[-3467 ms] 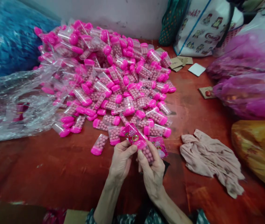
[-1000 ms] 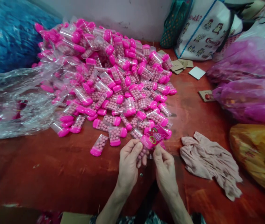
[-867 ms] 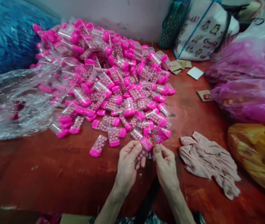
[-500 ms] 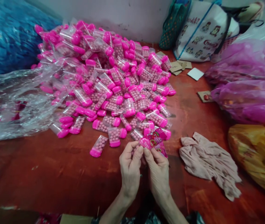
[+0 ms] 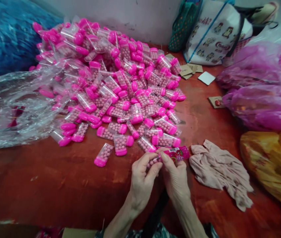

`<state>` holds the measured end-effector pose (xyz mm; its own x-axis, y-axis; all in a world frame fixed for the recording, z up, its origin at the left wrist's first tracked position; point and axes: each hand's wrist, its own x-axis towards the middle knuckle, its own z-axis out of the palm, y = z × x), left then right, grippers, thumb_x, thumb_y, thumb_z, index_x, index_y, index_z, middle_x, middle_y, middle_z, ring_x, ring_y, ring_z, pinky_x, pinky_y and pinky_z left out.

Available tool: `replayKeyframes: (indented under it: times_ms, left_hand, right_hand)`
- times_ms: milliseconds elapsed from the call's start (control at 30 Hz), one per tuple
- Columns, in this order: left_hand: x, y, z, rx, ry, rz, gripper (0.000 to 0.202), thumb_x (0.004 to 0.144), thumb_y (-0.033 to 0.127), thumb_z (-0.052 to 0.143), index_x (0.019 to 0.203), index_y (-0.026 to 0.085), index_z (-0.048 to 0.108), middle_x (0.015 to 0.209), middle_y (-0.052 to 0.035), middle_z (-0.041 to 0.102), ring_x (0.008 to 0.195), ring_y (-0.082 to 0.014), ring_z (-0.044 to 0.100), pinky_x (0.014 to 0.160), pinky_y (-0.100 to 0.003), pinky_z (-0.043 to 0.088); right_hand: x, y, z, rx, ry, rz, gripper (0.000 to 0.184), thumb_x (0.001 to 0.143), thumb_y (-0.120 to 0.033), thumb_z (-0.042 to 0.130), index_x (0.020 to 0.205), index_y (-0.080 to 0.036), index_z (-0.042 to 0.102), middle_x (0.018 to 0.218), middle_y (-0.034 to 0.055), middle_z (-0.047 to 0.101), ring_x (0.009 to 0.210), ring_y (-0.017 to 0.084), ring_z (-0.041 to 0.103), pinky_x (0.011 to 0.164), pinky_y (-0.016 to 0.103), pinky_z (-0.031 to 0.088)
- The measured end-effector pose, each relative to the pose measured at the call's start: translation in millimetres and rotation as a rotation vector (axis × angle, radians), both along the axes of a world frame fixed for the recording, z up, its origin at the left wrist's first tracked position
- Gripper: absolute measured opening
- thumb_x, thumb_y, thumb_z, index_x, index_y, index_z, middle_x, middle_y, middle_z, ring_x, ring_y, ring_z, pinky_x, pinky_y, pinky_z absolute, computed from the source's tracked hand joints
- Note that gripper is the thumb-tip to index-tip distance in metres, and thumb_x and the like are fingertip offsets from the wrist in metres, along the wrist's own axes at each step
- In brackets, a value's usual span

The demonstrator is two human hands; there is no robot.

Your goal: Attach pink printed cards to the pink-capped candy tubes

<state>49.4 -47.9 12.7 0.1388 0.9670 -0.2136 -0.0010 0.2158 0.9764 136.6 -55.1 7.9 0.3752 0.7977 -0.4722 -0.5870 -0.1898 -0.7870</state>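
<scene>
Between the finger and thumb of my left hand (image 5: pixel 140 180) is a small clear candy container (image 5: pixel 152 161) filled with pinkish balls. My right hand (image 5: pixel 176 178) pinches a printed pink wrapper sleeve (image 5: pixel 181 153), which points off to the right. The container's right end meets the sleeve at my right fingertips; how far it sits inside is hidden. Just beyond my hands lies a large pile of similar containers (image 5: pixel 140 96) with bright pink caps. One loose container (image 5: pixel 104 154) rests left of my hands.
A crumpled pale cloth (image 5: pixel 219 167) lies to the right on the red-brown table (image 5: pixel 56 185). Clear plastic sheeting (image 5: pixel 18 109) and a blue bag (image 5: pixel 9 36) are at left. A pink plastic bag (image 5: pixel 266 96), a yellow bag (image 5: pixel 266 162) and a white printed bag (image 5: pixel 212 33) stand right.
Both hands have shifted slightly right with the container and sleeve. The sleeve has turned from slanting upward to nearly level, and more of the container shows between my fingers.
</scene>
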Motion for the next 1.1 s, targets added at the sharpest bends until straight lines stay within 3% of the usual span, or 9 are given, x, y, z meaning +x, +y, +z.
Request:
replayKeyframes:
  times_ms: [133, 400, 567, 700, 900, 1100]
  left_hand:
    - [-2, 2, 1.0, -0.100, -0.059, 0.008, 0.011, 0.079, 0.022, 0.056, 0.086, 0.016, 0.063, 0.062, 0.0022, 0.054, 0.051, -0.0082, 0.049, 0.050, -0.019, 0.041]
    - [-1, 10, 1.9, -0.317, -0.218, -0.074, 0.012, 0.068, 0.021, 0.067, 0.077, 0.015, 0.062, 0.046, 0.0041, 0.052, 0.038, -0.0061, 0.041, 0.038, -0.017, 0.029]
    - [-1, 9, 3.3, -0.292, -0.220, -0.067, 0.007, 0.069, 0.018, 0.065, 0.074, 0.014, 0.063, 0.044, 0.0035, 0.052, 0.037, -0.0049, 0.039, 0.038, -0.017, 0.026]
    - [-2, 5, 0.1, -0.296, -0.232, -0.036, 0.010, 0.071, 0.022, 0.065, 0.075, 0.013, 0.064, 0.043, 0.0035, 0.051, 0.037, -0.0051, 0.039, 0.037, -0.017, 0.024]
    - [2, 7, -9.2, -0.325, -0.356, 0.033, 0.014, 0.075, 0.025, 0.062, 0.082, 0.014, 0.058, 0.053, 0.0026, 0.052, 0.043, -0.0072, 0.044, 0.040, -0.018, 0.030]
    - [8, 5, -0.6, -0.295, -0.413, 0.055, 0.018, 0.083, 0.030, 0.052, 0.097, 0.018, 0.051, 0.065, 0.0019, 0.051, 0.050, -0.0073, 0.045, 0.043, -0.017, 0.034]
  right_hand:
    - [-1, -3, -5.1, -0.057, -0.157, 0.040, 0.012, 0.065, -0.024, 0.073, 0.065, -0.014, 0.066, 0.052, -0.0023, 0.060, 0.045, 0.010, 0.051, 0.045, 0.022, 0.042]
    - [12, 4, 6.8, 0.034, 0.055, -0.005, 0.012, 0.068, -0.022, 0.068, 0.079, -0.018, 0.065, 0.071, -0.0012, 0.063, 0.061, 0.012, 0.058, 0.057, 0.023, 0.049]
    - [8, 5, 4.9, 0.071, -0.077, 0.046, 0.007, 0.067, -0.019, 0.067, 0.073, -0.017, 0.064, 0.064, -0.0020, 0.062, 0.059, 0.012, 0.059, 0.054, 0.021, 0.048]
    - [0, -1, -2.7, 0.003, -0.173, 0.087, 0.011, 0.070, -0.025, 0.066, 0.073, -0.016, 0.061, 0.056, -0.0027, 0.060, 0.042, 0.010, 0.052, 0.042, 0.022, 0.044]
    - [-3, -2, -6.4, -0.052, -0.068, 0.140, 0.025, 0.070, -0.033, 0.068, 0.059, -0.014, 0.056, 0.042, -0.0053, 0.047, 0.036, 0.008, 0.043, 0.036, 0.020, 0.037]
    - [-7, -2, -4.7, -0.041, -0.103, 0.092, 0.022, 0.073, -0.035, 0.066, 0.073, -0.014, 0.062, 0.045, -0.0073, 0.043, 0.035, 0.005, 0.034, 0.033, 0.017, 0.030]
